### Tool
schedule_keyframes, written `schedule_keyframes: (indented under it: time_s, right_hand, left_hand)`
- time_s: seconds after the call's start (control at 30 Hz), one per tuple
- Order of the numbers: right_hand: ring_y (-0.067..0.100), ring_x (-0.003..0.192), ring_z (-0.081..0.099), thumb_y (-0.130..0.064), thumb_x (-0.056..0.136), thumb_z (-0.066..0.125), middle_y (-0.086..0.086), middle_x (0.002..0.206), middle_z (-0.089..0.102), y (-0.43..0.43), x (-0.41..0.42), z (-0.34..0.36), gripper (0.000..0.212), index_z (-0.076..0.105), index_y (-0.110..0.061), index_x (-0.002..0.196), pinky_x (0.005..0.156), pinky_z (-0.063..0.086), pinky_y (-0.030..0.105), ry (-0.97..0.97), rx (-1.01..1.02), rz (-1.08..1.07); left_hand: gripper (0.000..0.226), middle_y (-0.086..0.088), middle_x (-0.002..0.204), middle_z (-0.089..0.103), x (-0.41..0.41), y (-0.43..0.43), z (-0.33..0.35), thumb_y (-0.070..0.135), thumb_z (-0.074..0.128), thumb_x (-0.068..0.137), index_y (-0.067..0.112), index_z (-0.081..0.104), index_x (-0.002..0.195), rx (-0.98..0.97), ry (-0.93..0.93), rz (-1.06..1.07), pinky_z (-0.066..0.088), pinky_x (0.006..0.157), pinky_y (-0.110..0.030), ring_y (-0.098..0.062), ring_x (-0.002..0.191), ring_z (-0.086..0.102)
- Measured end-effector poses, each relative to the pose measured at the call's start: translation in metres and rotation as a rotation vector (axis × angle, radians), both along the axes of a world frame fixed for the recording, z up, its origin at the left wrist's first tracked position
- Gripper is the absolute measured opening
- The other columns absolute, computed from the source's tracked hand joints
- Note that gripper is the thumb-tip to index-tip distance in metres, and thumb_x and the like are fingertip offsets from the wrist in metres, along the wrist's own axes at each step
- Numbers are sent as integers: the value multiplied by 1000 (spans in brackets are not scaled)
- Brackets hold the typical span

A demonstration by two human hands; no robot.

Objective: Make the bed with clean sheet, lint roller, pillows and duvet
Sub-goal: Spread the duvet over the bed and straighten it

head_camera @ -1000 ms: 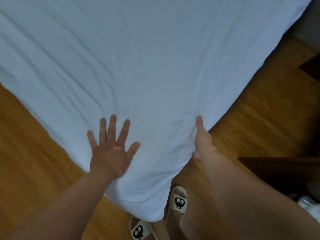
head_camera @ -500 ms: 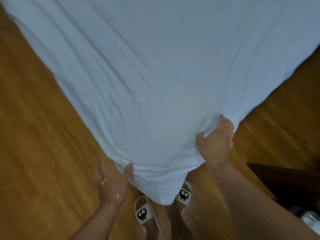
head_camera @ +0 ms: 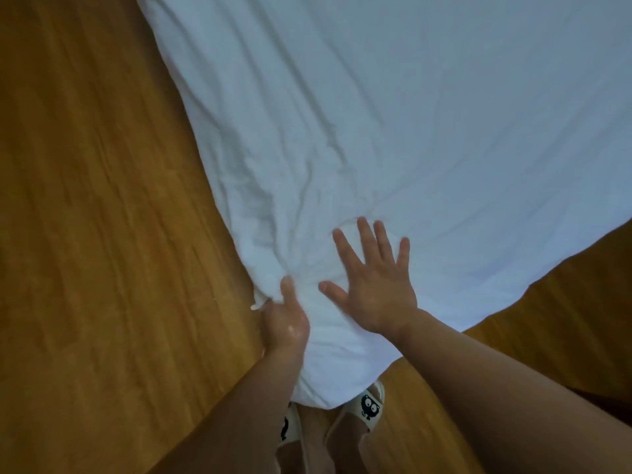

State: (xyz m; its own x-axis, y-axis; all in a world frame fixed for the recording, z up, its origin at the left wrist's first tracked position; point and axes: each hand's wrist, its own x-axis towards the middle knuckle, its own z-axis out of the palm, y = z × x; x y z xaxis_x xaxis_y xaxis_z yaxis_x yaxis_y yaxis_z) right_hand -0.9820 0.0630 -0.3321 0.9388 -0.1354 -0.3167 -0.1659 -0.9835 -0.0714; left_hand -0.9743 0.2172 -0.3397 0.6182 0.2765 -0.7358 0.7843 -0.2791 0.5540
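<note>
A wooden floor [head_camera: 102, 234] of warm orange-brown colour fills the left side of the view and also shows at the lower right. At the bottom centre there are two pale slippers, each with a black cartoon face: the right slipper [head_camera: 367, 407] is clear, the left slipper [head_camera: 289, 427] only partly visible.

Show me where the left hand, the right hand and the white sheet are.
left hand [head_camera: 285, 321]: head view, on the middle of the hand, below the thumb.
right hand [head_camera: 376, 290]: head view, on the back of the hand.
white sheet [head_camera: 427, 114]: head view, on a smooth part of its top.
</note>
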Motion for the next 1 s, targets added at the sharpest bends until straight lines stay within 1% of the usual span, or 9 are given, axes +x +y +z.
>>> schedule_keyframes:
  time_s: [0.17, 0.33, 0.4, 0.53, 0.63, 0.73, 0.8, 0.87, 1.0]
  right_hand:
    - [31, 154, -8, -77, 89, 32, 9, 168, -4, 9, -16, 6, 86, 10, -33, 160, 121, 4, 62, -18, 13, 44]
    - [27, 135, 47, -77, 83, 42, 3, 148, 49, -31, 28, 32, 75, 49, -30, 142, 104, 39, 47, -229, 79, -86]
    - [26, 144, 35, -80, 82, 39, 3, 156, 39, -70, 67, 46, 79, 41, -36, 148, 111, 31, 51, -290, -12, -194]
    - [30, 155, -3, -82, 87, 28, 0, 169, -1, -89, 106, 14, 83, 9, -41, 158, 118, 3, 66, -102, -20, -318]
    - [38, 153, 8, -74, 92, 29, 9, 166, 16, -23, 74, -19, 78, 26, -31, 158, 114, 10, 71, -218, 29, -81]
    - [29, 154, 14, -67, 94, 39, 7, 165, 22, -10, 41, -12, 70, 36, -30, 154, 121, 7, 61, -250, 233, 297]
    - [25, 148, 31, -64, 97, 36, 7, 160, 35, -44, 48, -3, 65, 44, -27, 150, 120, 25, 54, -338, 320, 265]
    - [26, 148, 32, -71, 95, 27, 6, 160, 37, -97, 72, 11, 71, 43, -29, 150, 115, 33, 57, -444, 194, -13]
    - [19, 154, -14, -82, 89, 18, -7, 168, -12, -194, 64, 5, 81, -1, -43, 157, 121, 2, 60, -118, 58, -358]
  left_hand:
    - [80, -25, 134, 56, -26, 20, -18, 65, 39, 95, -5, 55, 131, 92, 187, -97, 41, 105, -39, -39, 123, 55]
    - [74, -19, 130, 56, 26, 62, -51, 58, 57, 83, 4, 54, 135, 298, 323, -294, 51, 99, -44, -36, 112, 59]
    - [72, -14, 155, 35, 74, 48, -35, 54, 45, 92, 11, 39, 149, 507, -106, -489, 35, 114, -41, -33, 140, 36]
    - [69, -1, 166, 10, 176, -57, 29, 59, 27, 94, 31, 23, 157, 426, -922, -977, 11, 121, -46, -21, 153, 8]
    - [64, 13, 164, -18, 204, -70, 8, 70, 13, 95, 50, -7, 152, 626, -743, -1382, -4, 120, -57, -16, 152, -16]
    - [71, 11, 159, -30, 224, -29, -25, 83, 7, 86, 56, -23, 144, 723, -383, -1081, -8, 117, -58, -22, 151, -21]
    - [83, -5, 165, -17, 243, -21, -17, 83, 3, 81, 46, -9, 154, 692, -276, -714, -3, 116, -64, -36, 151, -11]
    - [83, -14, 166, -5, 255, -51, 2, 74, 13, 89, 31, 4, 159, 724, -521, -667, -4, 116, -62, -37, 152, -5]
    - [67, 1, 167, -6, 218, -133, 17, 66, 14, 96, 41, 1, 156, 683, -967, -1382, -2, 117, -61, -26, 153, -6]
